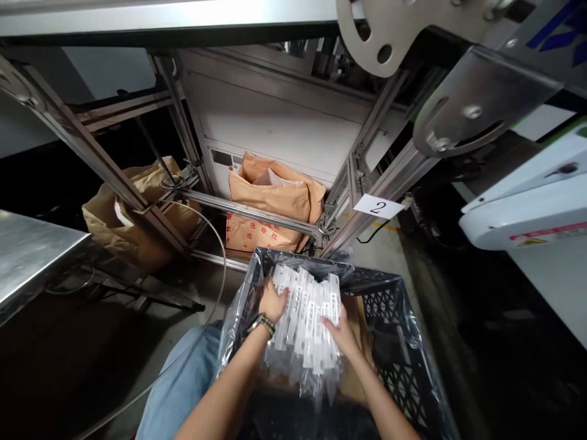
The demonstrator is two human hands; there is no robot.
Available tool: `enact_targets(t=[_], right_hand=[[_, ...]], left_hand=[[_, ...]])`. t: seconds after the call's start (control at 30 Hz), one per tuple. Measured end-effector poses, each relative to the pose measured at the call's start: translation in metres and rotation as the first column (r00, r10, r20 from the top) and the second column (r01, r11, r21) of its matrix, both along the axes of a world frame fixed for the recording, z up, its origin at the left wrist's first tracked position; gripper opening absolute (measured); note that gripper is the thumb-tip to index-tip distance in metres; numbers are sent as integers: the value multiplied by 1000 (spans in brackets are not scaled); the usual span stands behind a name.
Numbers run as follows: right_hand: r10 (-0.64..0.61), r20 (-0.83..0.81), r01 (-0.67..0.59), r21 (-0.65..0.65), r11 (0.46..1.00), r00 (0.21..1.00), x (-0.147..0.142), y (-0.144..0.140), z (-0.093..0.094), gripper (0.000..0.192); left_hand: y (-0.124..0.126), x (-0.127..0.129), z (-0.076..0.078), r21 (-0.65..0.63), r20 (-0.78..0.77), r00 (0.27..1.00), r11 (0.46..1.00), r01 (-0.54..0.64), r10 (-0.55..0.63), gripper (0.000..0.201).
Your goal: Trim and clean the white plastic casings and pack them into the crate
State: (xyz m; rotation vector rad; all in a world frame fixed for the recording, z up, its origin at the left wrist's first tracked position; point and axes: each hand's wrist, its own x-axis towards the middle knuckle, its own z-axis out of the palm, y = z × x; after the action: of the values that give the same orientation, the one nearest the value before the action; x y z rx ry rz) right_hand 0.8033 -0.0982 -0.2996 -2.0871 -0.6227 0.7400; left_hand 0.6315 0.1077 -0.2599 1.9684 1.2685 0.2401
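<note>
Head view: left hand (272,302) and right hand (340,330), fingers curled around bagged white strips (308,318) over black crate (389,293).

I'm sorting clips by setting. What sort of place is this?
Probably a factory floor: a metal machine frame tagged with a number 2 label, brown paper sacks, and a black crate of bagged white parts.

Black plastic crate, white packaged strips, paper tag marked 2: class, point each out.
Black plastic crate (398,330), head view, right lattice wall.
White packaged strips (308,318), head view, middle of the bundle.
Paper tag marked 2 (378,206), head view, centre.
</note>
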Motion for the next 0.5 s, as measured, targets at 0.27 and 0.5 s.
enact_targets(t=[0.27, 0.5], right_hand=[[66, 206, -40, -130, 991, 976, -13, 7, -5, 113], [196, 253, -145, -210, 967, 947, -12, -3, 5, 116]], left_hand=[[-40, -36, -6, 137, -162, 883, 877, 461, -440, 78], [-47, -54, -8, 135, -283, 908, 924, 358, -310, 69]])
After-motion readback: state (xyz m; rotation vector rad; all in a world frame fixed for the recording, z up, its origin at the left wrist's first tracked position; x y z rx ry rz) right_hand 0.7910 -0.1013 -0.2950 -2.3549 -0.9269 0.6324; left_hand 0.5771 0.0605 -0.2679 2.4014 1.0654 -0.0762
